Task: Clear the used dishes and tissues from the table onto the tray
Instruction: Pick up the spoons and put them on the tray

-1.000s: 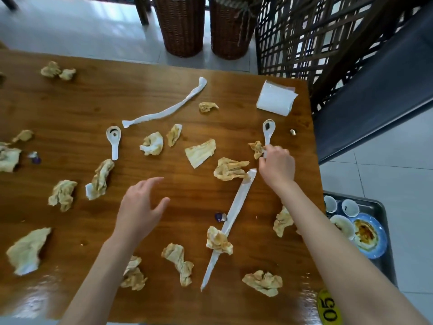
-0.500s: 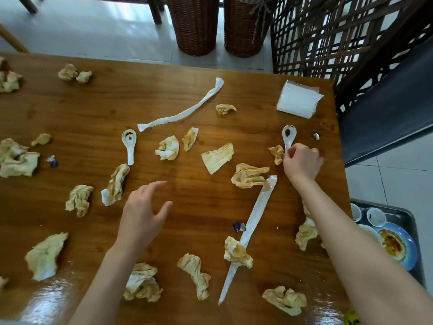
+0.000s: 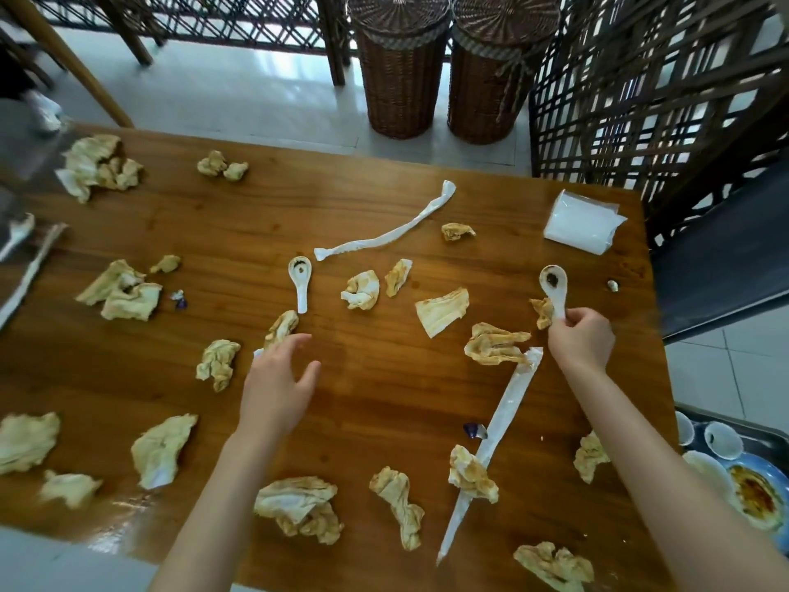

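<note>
Wooden table [image 3: 350, 215] strewn with crumpled, stained tissues; the right edge runs down past a folded white napkin pack [image 3: 582, 222] near the far right corner, and the near edge cuts across the bottom of view. Bare wood lies between the two hands, around the middle of the table. Right hand [image 3: 582, 341] near the right edge, fingers curled, pinching the handle end of a white spoon [image 3: 554, 288]; the soiled bowl of the spoon points away from the person, and whether it rests on the wood or is lifted cannot be told. A small tissue scrap [image 3: 542, 311] sits just beside the spoon handle, left of the fingers. Left hand [image 3: 277, 386] over the middle of the table, fingers spread and relaxed, holding nothing; a second spoon [image 3: 300, 279] lies beyond it, well apart from the fingertips, with a crumpled tissue [image 3: 281, 326] between. A long white wrapper [image 3: 495, 442] runs diagonally below the right wrist. The tray [image 3: 768, 437] sits lower, off the right edge, carrying small white cups [image 3: 723, 440] and a blue-rimmed plate [image 3: 755, 493].
</note>
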`<state>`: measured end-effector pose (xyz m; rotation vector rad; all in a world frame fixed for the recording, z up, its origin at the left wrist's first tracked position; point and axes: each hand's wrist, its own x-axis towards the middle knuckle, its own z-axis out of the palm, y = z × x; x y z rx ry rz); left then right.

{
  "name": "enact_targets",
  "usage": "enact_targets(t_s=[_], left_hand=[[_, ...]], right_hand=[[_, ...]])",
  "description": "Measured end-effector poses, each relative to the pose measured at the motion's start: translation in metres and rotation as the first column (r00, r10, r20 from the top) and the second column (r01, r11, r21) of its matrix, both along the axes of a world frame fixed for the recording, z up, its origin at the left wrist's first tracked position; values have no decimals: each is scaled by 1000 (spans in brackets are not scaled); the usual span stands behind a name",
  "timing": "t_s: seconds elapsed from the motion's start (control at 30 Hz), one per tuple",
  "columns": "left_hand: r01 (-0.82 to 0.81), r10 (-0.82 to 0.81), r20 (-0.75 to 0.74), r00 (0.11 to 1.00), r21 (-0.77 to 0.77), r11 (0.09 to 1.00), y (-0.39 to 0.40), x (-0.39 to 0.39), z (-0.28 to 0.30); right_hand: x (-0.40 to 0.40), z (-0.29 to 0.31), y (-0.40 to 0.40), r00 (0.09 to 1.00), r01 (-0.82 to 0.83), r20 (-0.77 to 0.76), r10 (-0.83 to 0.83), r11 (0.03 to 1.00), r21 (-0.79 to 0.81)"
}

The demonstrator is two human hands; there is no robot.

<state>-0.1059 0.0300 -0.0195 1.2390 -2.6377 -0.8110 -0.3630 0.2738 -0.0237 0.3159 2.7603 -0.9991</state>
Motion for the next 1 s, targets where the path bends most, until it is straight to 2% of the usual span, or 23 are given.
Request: enact_targets(t_s=[0.17,0.33,0.5,0.63,0.7,0.83,1.0], left_hand=[[-43,44,-6,999,103,994,-39,-28,-7],[15,-25,35,999,273,962,-67,-51,-16],[62,-125,121,985,428,902,-96,-63,-27],[45,-109,69,992,609,792,-115,-73,-30],[30,-103,84,991,614,789,-121,-76,-31],[43,-116,108,987,521,852,-126,-76,-37],[-15,-110,225,968,490,871,-119,-77,-40]], right_hand=[[48,8,-20,998,27,51,-22,995,-100],[92,9,-44,991,84,115,-70,989,-119],[123,8,-71,987,124,120,-112,987,-106],[139,6,-92,979,139,163,-118,983,-123],[148,5,-99,975,151,184,-127,981,-122],[162,5,-108,977,132,183,-108,983,-124],[174,9,-107,975,143,190,-116,980,-137]])
